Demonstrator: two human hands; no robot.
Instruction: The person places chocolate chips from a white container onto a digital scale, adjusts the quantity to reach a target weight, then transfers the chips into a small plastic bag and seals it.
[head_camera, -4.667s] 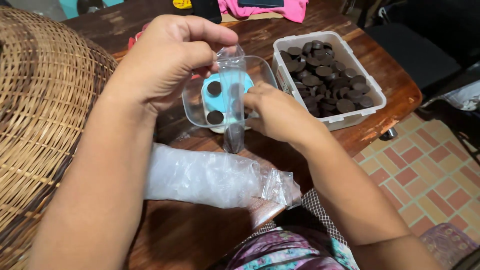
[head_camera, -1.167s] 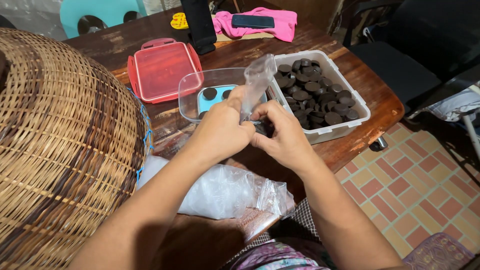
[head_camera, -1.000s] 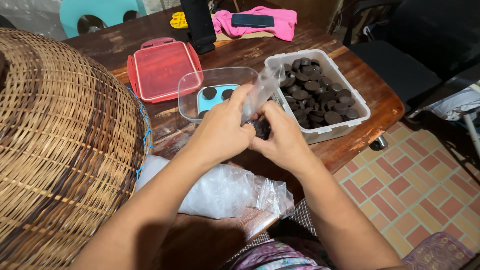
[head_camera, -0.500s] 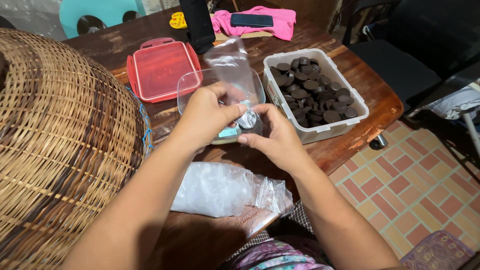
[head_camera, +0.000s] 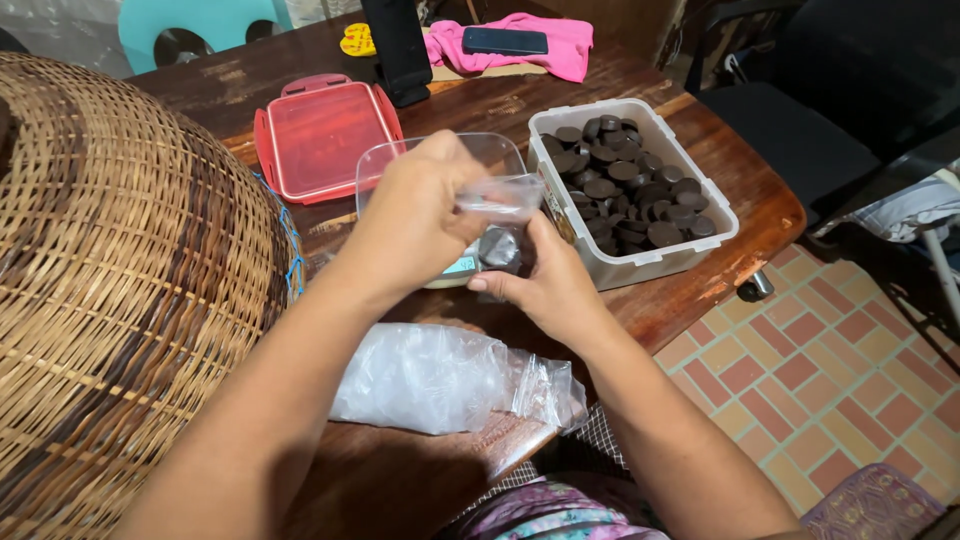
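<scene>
On the dark wooden table (head_camera: 700, 270), the largest item is a woven wicker basket (head_camera: 120, 300), dome side up, filling the left side. Right of centre stands a white rectangular tub (head_camera: 655, 262) heaped with dark round discs (head_camera: 625, 190). Beside it sits a clear container (head_camera: 495, 150) over a light blue base, mostly hidden by the hands; its contents cannot be made out. Behind lies a red-rimmed lid (head_camera: 325, 135). Near the table edge rests a bundle of clear plastic bags (head_camera: 440, 380). Over the clear container, the left hand (head_camera: 415, 215) pinches the folded top of a small clear bag (head_camera: 500, 215) holding dark discs, fingers curled tight. The right hand (head_camera: 545, 285) cups and grips the bag's filled lower end from below.
</scene>
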